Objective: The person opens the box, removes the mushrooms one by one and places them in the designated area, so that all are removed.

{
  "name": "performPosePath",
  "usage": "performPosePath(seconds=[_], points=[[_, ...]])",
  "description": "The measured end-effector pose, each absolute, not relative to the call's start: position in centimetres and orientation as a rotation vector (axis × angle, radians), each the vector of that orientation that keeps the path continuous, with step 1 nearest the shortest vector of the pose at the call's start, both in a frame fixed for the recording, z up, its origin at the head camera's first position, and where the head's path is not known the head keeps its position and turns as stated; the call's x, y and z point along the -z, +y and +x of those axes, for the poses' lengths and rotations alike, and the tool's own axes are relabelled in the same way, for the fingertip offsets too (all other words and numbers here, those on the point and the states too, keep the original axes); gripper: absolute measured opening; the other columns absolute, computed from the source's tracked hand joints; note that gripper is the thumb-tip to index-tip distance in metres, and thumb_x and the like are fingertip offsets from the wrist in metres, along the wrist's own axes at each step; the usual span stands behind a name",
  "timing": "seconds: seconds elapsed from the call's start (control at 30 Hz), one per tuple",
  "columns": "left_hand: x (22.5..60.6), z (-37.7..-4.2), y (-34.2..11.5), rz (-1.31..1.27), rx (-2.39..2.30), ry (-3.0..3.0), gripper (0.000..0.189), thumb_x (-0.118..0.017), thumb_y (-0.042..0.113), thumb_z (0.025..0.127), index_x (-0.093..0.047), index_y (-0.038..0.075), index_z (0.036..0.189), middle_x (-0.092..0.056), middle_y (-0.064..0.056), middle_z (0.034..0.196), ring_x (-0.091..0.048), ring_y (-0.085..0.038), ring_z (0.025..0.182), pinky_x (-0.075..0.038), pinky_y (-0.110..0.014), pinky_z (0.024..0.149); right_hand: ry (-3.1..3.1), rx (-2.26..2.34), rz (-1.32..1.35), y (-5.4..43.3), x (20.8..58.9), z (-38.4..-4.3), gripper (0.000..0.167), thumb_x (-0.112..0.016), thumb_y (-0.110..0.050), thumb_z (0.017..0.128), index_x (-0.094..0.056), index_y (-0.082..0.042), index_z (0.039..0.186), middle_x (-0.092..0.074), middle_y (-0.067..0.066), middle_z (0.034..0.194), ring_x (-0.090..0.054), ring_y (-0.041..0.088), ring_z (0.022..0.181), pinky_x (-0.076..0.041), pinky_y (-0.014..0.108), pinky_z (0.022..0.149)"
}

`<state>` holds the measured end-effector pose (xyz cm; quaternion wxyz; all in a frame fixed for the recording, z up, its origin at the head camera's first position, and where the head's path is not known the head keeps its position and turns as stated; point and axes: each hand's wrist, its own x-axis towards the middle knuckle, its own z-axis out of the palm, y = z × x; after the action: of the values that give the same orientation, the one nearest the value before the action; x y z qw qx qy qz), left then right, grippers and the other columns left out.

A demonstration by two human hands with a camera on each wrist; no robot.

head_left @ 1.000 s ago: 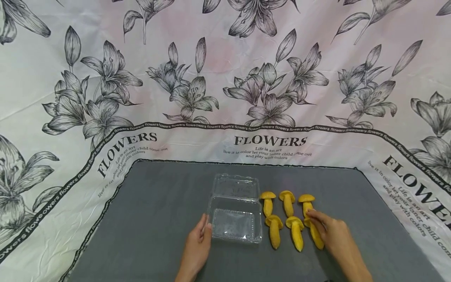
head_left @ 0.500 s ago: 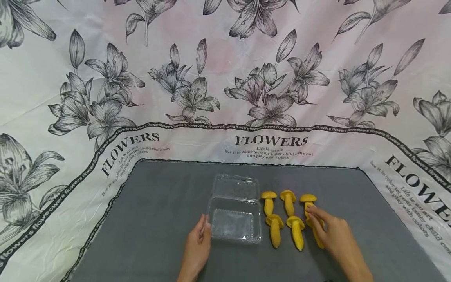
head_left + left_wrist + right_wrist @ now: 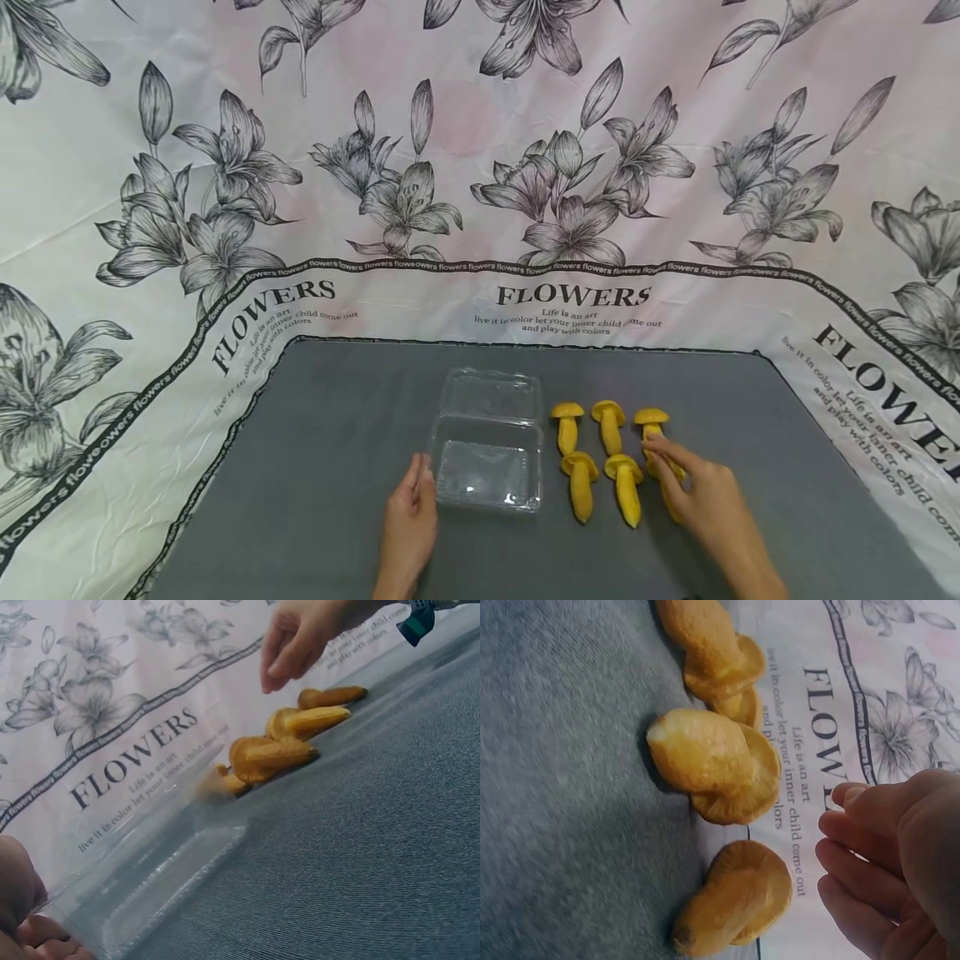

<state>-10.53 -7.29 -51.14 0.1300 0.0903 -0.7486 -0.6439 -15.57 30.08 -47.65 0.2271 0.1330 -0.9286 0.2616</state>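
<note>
A clear plastic clamshell container (image 3: 483, 504) lies with its lid folded back on the grey table, its hollow side up. My left hand (image 3: 408, 521) pinches its left edge between thumb and fingers; the same grip shows in the left wrist view, at the lower left corner. To the right, several yellow mushrooms lie in two rows, among them a front middle mushroom (image 3: 627, 492) and a back left mushroom (image 3: 567, 429). Over the rightmost mushrooms hovers my right hand (image 3: 705, 496), partly covering them. Its loosely bent fingers (image 3: 855, 877) hold nothing in the right wrist view.
A grey cloth-like surface (image 3: 300, 500) covers the table. Behind and at both sides hangs a white curtain (image 3: 420, 317) with grey flowers and printed words. A dark band (image 3: 417, 624) sits on the right wrist.
My left hand and the container have shifted slightly left, widening the gap to the mushrooms. The right hand stays over the rightmost mushrooms, with only slight movement.
</note>
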Motion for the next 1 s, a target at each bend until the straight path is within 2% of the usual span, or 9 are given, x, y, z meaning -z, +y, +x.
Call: performPosePath(seconds=[0.07,0.23,0.3,0.47,0.63,0.7,0.8,0.93,1.0], points=[[51.1,-10.7,-7.4,0.27,1.876,-2.167,0.052,-0.051,0.011,0.113,-0.037,-0.011,0.157,-0.049,-0.022,0.157,-0.047,-0.032,0.146,-0.041,-0.04,0.116,-2.537,-0.717,0.383,29.9,47.6,-15.6,0.027,-0.078,-0.007,0.097,-0.08,-0.016,0.122,-0.08,0.014,0.1,-0.018,-0.006,0.043,-0.032,0.025,0.04],[51.0,-11.0,-7.8,0.284,1.875,-2.169,0.052,-0.05,0.012,0.113,-0.035,-0.011,0.158,-0.046,-0.023,0.159,-0.045,-0.033,0.147,-0.04,-0.041,0.116,-2.512,-0.691,0.426,29.3,47.6,-15.8,0.027,-0.08,-0.005,0.095,-0.08,-0.015,0.12,-0.079,0.012,0.116,-0.062,0.011,0.055,-0.057,0.041,0.057],[51.0,-11.1,-8.0,0.294,1.856,-2.18,0.052,-0.05,0.012,0.113,-0.036,-0.011,0.158,-0.047,-0.023,0.158,-0.046,-0.033,0.147,-0.041,-0.042,0.116,-2.53,-0.715,0.427,29.0,47.6,-15.9,0.027,-0.078,-0.007,0.096,-0.08,-0.015,0.122,-0.078,0.011,0.121,-0.058,0.006,0.05,-0.056,0.038,0.053],[51.0,-11.9,-8.5,0.296,1.842,-2.167,0.051,-0.05,0.015,0.114,-0.038,-0.011,0.157,-0.05,-0.022,0.157,-0.049,-0.032,0.145,-0.041,-0.042,0.116,-2.543,-0.776,0.442,28.5,47.1,-16.3,0.026,-0.076,-0.011,0.1,-0.079,-0.014,0.125,-0.075,0.01,0.13,-0.024,-0.006,0.041,-0.038,0.024,0.047],[50.7,-12.0,-8.7,0.302,1.852,-2.118,0.051,-0.051,0.014,0.114,-0.038,-0.013,0.156,-0.05,-0.024,0.155,-0.049,-0.034,0.145,-0.041,-0.041,0.116,-2.537,-0.797,0.479,28.2,46.6,-16.4,0.025,-0.076,-0.007,0.099,-0.079,-0.01,0.123,-0.074,0.009,0.131,-0.023,-0.008,0.043,-0.036,0.022,0.044],[50.5,-12.1,-8.7,0.301,1.847,-2.116,0.051,-0.051,0.013,0.114,-0.038,-0.014,0.155,-0.05,-0.025,0.155,-0.049,-0.035,0.144,-0.042,-0.042,0.115,-2.534,-0.807,0.496,28.1,46.3,-16.4,0.026,-0.076,-0.005,0.098,-0.079,-0.01,0.123,-0.074,0.009,0.132,-0.015,-0.01,0.042,-0.031,0.02,0.04],[50.2,-12.2,-8.5,0.299,1.848,-2.123,0.052,-0.05,0.013,0.114,-0.037,-0.013,0.156,-0.048,-0.026,0.156,-0.048,-0.037,0.145,-0.042,-0.044,0.116,-2.512,-0.79,0.517,27.8,45.5,-16.4,0.027,-0.076,-0.004,0.097,-0.078,-0.008,0.124,-0.074,0.009,0.131,-0.019,-0.011,0.04,-0.032,0.018,0.039],[50.0,-12.3,-8.4,0.315,1.856,-2.145,0.054,-0.049,0.014,0.114,-0.034,-0.012,0.158,-0.045,-0.026,0.159,-0.045,-0.038,0.147,-0.04,-0.047,0.118,-2.53,-0.774,0.53,27.4,44.4,-16.2,0.029,-0.075,-0.008,0.099,-0.077,-0.01,0.128,-0.073,0.01,0.134,-0.045,-0.006,0.047,-0.041,0.021,0.046],[50.0,-12.2,-8.5,0.337,1.848,-2.164,0.054,-0.049,0.014,0.114,-0.034,-0.011,0.159,-0.044,-0.026,0.16,-0.045,-0.038,0.148,-0.039,-0.048,0.119,-2.563,-0.799,0.542,26.9,44.0,-15.9,0.031,-0.074,-0.011,0.101,-0.075,-0.013,0.132,-0.072,0.011,0.136,-0.048,-0.002,0.047,-0.043,0.023,0.047]])
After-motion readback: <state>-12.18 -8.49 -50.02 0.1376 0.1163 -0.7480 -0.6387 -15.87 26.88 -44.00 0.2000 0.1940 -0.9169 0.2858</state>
